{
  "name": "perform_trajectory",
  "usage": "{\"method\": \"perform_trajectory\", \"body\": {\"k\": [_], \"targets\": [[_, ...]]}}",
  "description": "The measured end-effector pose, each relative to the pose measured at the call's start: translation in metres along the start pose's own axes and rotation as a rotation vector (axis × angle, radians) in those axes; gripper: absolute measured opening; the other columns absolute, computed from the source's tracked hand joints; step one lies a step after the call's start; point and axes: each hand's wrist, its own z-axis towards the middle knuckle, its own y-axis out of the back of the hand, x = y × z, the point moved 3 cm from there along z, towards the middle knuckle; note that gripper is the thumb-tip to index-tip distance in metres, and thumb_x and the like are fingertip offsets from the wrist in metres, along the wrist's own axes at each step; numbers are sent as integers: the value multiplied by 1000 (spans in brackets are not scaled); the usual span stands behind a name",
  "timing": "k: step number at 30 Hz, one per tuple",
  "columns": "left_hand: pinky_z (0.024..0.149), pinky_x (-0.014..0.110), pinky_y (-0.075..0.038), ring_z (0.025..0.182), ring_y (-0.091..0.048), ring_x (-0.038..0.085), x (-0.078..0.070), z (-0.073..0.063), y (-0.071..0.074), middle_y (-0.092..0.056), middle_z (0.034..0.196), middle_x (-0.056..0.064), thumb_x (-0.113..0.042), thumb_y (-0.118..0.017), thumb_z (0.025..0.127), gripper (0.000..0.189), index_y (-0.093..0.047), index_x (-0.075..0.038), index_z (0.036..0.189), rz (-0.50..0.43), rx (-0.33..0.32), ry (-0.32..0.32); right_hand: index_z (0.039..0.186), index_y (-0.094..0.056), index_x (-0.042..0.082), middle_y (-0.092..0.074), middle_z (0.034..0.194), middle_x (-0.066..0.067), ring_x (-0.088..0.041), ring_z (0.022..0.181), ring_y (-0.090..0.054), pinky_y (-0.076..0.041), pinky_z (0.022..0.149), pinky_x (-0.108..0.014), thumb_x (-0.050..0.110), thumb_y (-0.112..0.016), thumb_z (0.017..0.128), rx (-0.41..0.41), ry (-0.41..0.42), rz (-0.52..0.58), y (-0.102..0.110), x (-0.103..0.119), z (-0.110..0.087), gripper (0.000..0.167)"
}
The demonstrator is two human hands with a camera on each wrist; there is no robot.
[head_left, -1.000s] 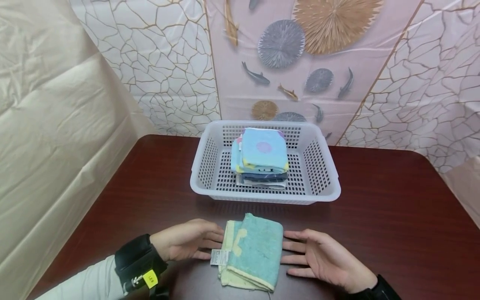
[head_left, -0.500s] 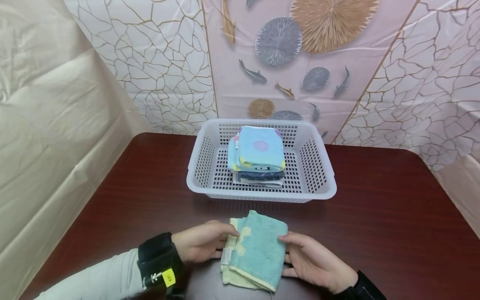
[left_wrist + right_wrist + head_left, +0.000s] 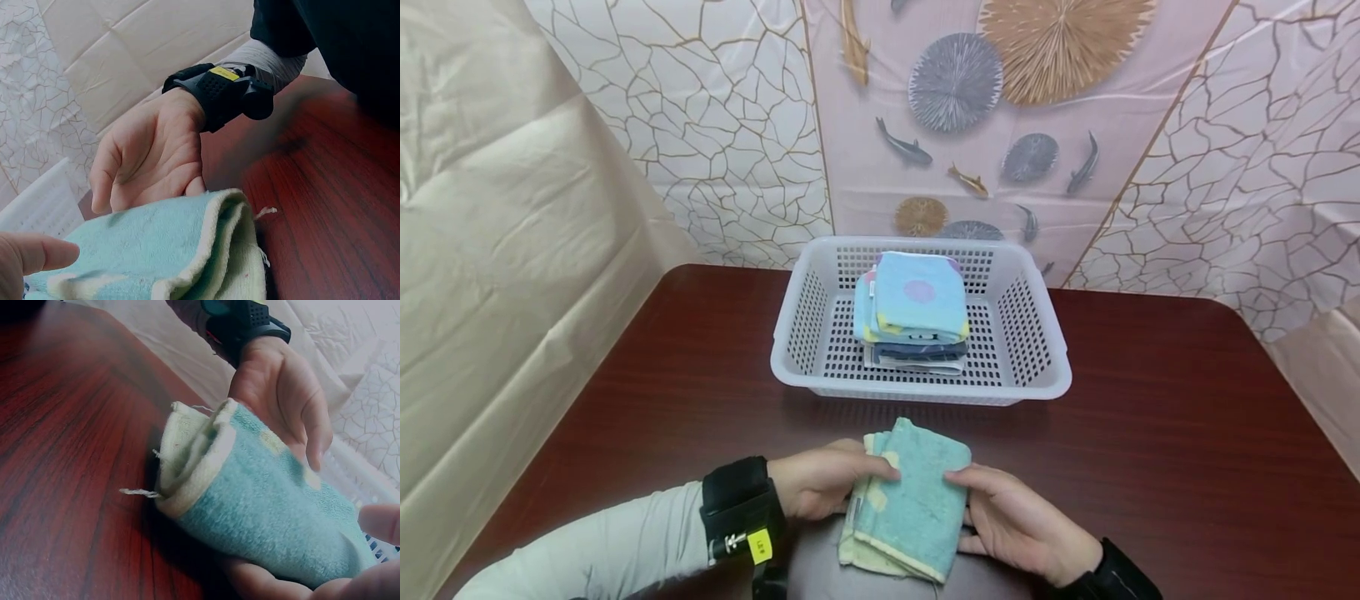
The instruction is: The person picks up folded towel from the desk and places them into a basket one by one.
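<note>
A folded green towel [image 3: 913,496] with pale yellow edges and spots lies between my two hands at the near side of the table. On its left edge my left hand [image 3: 823,479] grips it, thumb on top and the other fingers out of sight under it. My right hand [image 3: 1026,521] holds the right edge, its thumb over the top. In the right wrist view, right-hand fingers [image 3: 269,584] curl beneath the towel [image 3: 269,500]. Layered folds and loose threads show at the towel's end in both wrist views.
Beyond the towel stands a white perforated basket [image 3: 805,375]. Inside it is a stack of folded cloths, with a light blue towel [image 3: 921,287] on top and a dark blue cloth [image 3: 922,351] lower down. The dark red-brown table [image 3: 1165,417] runs back to a patterned wall covering.
Both hands have closed in from beside the towel and taken hold of its edges, thumbs now on top. The left hand has moved right. The basket and its stack stay in place.
</note>
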Motion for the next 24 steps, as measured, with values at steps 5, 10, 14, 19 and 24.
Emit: {"method": "perform_trajectory", "body": {"k": [5,10,14,19,24], "targets": [[99,40,-53,111,-67,21,0,3,3,-70,118,10,-14,-58,98,37,-56,4,131,9,-26,34,157,-4,6,-53,145,-8,-19,128,-56,-50,102,-45,25,-48,105,-56,19,-36,1,-2,2,71],[95,40,-56,106,-69,19,2,5,6,-72,114,8,-17,-62,97,37,-59,2,129,39,-81,45,156,-5,4,-54,143,-14,-24,126,-59,-51,102,-47,22,-54,102,-126,7,-86,4,-4,5,76],[95,39,-56,104,-69,17,4,7,9,-72,114,8,-18,-62,98,36,-60,1,128,45,-82,52,156,-5,3,-58,140,-14,-25,124,-61,-52,100,-47,24,-56,102,-136,-5,-106,5,-3,6,77],[96,39,-55,105,-68,16,4,7,11,-72,115,8,-18,-61,98,36,-59,1,130,50,-67,55,156,-6,2,-61,135,-12,-24,121,-62,-53,98,-46,26,-56,102,-140,-16,-128,6,-2,6,77],[94,39,-56,105,-69,16,2,5,11,-72,114,7,-18,-60,99,36,-59,0,130,61,-47,43,155,-7,2,-62,134,-11,-24,120,-63,-54,97,-45,26,-57,102,-148,-24,-134,7,0,6,77]]}}
